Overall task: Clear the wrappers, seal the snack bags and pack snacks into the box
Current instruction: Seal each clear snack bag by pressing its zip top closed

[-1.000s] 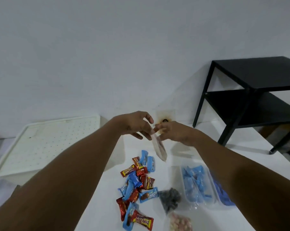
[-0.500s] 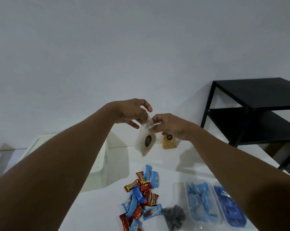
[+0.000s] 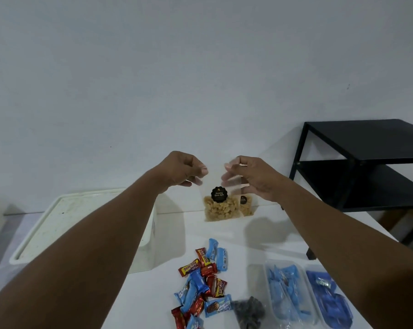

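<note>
Snack bag (image 3: 221, 205) turned face-on, upright, mouth up

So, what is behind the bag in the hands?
A second bag of yellowish snacks with a dark sticker; the held bag and right hand cover much of it.

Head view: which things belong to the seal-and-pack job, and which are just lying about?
Job: nut bag, pinched at its top by left hand and right hand; second nut bag behind it; candy pile; dark snack bag; blue snack packs; white box.
Lying about: black side table.
</note>
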A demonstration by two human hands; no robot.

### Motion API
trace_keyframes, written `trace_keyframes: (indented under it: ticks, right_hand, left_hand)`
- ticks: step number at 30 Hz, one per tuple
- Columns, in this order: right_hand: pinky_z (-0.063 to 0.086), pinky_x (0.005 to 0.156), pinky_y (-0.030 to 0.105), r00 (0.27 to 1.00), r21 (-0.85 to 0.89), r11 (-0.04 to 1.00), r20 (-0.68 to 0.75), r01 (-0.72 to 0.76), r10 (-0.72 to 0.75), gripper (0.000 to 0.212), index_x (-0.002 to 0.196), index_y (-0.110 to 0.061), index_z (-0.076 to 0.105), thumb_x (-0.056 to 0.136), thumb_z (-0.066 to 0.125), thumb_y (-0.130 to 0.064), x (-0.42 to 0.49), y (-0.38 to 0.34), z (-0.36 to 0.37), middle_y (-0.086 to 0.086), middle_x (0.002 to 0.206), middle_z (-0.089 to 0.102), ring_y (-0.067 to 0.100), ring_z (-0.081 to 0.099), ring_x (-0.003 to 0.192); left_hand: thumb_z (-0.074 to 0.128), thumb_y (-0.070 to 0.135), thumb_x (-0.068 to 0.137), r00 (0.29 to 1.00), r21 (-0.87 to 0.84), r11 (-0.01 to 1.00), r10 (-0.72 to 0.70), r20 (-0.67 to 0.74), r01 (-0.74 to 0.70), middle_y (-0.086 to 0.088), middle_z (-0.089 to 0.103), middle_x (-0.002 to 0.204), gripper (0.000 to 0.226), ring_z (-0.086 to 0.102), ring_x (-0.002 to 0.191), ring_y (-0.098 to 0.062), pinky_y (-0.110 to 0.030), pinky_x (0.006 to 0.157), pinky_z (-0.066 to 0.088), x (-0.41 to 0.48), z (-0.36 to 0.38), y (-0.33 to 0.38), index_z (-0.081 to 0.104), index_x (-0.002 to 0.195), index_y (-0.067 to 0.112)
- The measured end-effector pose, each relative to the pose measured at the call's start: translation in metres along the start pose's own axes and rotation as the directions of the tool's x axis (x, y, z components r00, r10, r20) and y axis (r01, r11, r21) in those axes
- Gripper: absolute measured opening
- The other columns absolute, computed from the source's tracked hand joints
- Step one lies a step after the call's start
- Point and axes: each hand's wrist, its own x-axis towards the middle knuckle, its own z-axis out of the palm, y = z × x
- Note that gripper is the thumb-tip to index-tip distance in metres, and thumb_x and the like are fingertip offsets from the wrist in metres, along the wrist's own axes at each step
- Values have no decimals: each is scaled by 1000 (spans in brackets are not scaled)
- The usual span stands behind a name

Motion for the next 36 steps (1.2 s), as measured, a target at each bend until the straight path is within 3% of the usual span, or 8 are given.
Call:
trace_keyframes:
  ticks: [3, 10, 13, 16, 23, 29, 34, 36]
  right_hand:
    - [57, 85, 48, 999, -11, 999, -22, 42, -42, 23, 88, -12, 60, 90, 69, -33, 0, -6, 0, 18, 97, 73, 32, 72, 100]
    - [57, 72, 37, 971, -76, 987, -184, 142, -154, 22, 87, -9, 63, 95, 63, -29, 6, -10, 5, 15, 84, 74, 24, 75, 85]
    - [57, 73, 37, 979, -10, 993, -166, 120, -120, 27, 89, -7, 66, 93, 66, -34, 6, -10, 8, 14, 87, 74, 23, 74, 85]
    - [56, 77, 38, 986, 45, 995, -142, 94, -87, 18, 94, -9, 67, 93, 67, -27, 3, -6, 8, 11, 90, 75, 24, 74, 89]
    - [51, 82, 38, 972, 44, 990, -201, 133, -121, 15, 86, -13, 58, 90, 69, -22, 4, -3, 7, 13, 96, 75, 24, 74, 96]
    - [51, 79, 36, 983, 43, 996, -173, 74, -66, 25, 104, -11, 69, 87, 73, -28, 6, 4, 10, 8, 96, 76, 19, 72, 86]
    - [48, 73, 31, 962, -57, 990, -233, 129, -139, 22, 96, -5, 70, 86, 74, -25, 7, 0, 13, 7, 84, 75, 14, 68, 76]
    - [48, 70, 29, 963, -107, 985, -217, 138, -158, 19, 92, -7, 71, 86, 75, -25, 7, -2, 16, 6, 80, 75, 14, 68, 74]
  left_hand:
    - [80, 23, 83, 1000, -69, 998, 14, 20, -12, 1, 75, 88, 12, 76, 90, -19, -35, 85, 56, 0, 6, 3, 71, 84, 15]
    - [77, 26, 86, 997, -304, 952, 15, -81, -39, -1, 70, 83, 19, 73, 84, -20, -31, 77, 54, 6, 18, -2, 70, 91, 8]
    - [75, 23, 88, 985, -361, 929, 20, -174, -83, 2, 69, 76, 17, 73, 78, -19, -30, 71, 51, 9, 25, -5, 65, 88, 9]
    - [74, 20, 88, 974, -392, 913, 23, -224, -112, -1, 65, 68, 15, 70, 71, -18, -28, 65, 48, 10, 28, -8, 65, 88, 9]
    - [82, 24, 80, 981, -534, 842, -34, -189, -74, 0, 69, 74, 21, 75, 88, -26, -33, 78, 51, 9, 34, -20, 66, 88, 11]
    - [77, 22, 85, 978, -470, 873, 34, -204, -129, -7, 68, 74, 16, 74, 86, -24, -32, 76, 50, 5, 34, -22, 65, 79, 15]
    - [73, 21, 88, 992, -468, 882, -2, -128, -58, -3, 70, 81, 9, 75, 86, -25, -33, 76, 49, 4, 33, -21, 69, 88, 13]
    - [76, 27, 86, 995, -416, 909, -12, -102, -32, -1, 71, 84, 19, 74, 83, -20, -32, 76, 48, 2, 35, -21, 70, 95, 12]
